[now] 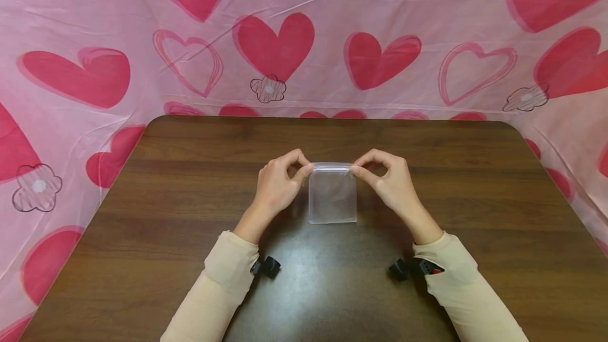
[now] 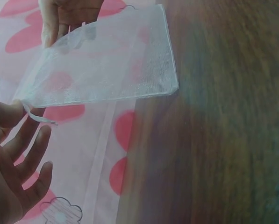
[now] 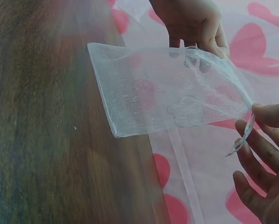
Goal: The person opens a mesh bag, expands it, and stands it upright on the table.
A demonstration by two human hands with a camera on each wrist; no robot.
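A small sheer white organza drawstring pouch [image 1: 332,197] hangs over the middle of the table, its top edge stretched between two hands. At its upper left corner the left hand [image 1: 280,181] pinches the gathered band between thumb and forefinger. The right hand [image 1: 389,181] pinches the upper right corner the same way. In the left wrist view a ribbon end [image 2: 43,119] dangles beside the left fingers, and in the right wrist view another ribbon end [image 3: 244,140] hangs by the right fingers. The pouch looks flat, and the background shows through its mesh [image 3: 153,93].
The dark wooden table [image 1: 142,247] has rounded far corners. Behind it and along its sides hangs a pink cloth [image 1: 328,9] printed with hearts and flowers. A small black wrist camera [image 1: 272,267] sits at the left cuff, another black camera [image 1: 399,269] at the right.
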